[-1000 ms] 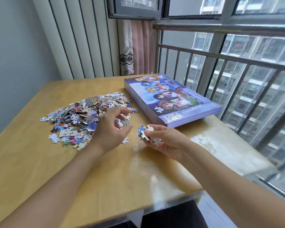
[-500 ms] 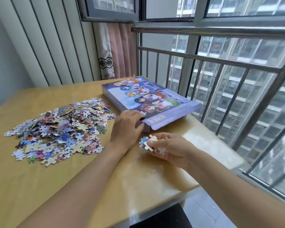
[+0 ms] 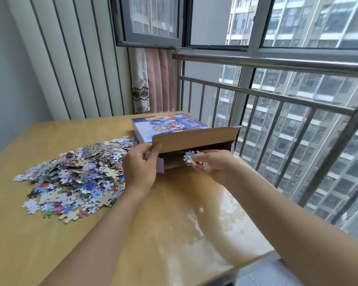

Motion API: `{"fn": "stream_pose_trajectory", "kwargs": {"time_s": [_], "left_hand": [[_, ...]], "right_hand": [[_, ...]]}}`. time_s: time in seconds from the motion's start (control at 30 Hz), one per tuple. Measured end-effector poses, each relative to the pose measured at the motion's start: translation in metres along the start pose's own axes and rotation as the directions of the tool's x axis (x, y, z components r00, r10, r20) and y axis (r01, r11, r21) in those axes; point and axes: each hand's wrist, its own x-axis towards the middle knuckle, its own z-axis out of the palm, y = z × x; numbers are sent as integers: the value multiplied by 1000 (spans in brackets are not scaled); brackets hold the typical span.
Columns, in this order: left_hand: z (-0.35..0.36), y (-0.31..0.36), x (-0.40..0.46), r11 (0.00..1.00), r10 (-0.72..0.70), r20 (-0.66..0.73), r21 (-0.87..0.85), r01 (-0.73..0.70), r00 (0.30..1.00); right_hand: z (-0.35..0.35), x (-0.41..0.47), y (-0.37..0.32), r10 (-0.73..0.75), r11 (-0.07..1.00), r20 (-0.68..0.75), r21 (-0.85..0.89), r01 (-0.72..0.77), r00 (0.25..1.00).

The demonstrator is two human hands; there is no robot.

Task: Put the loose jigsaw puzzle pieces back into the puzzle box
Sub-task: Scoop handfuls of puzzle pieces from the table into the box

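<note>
Since half a second earlier, my left hand [image 3: 140,168] had lifted the puzzle box [image 3: 186,139] flap [image 3: 194,139], pinching its left corner, while my right hand [image 3: 213,164], grasping loose pieces [image 3: 191,158], sat nearest the opening just beyond; pile [image 3: 74,174] lay left.
</note>
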Motion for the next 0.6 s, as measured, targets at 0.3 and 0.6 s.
{"fn": "stream_pose_trajectory", "kwargs": {"time_s": [0.3,0.6], "left_hand": [[-4,13,3,994,-58,52,-94,63,997],[-2,15,6,973,-113,81,-194,127,990]], "right_hand": [[36,16,-21,-41,991,-145,118,58,989],[38,14,-29,-109,808,11,583,82,994]]}}
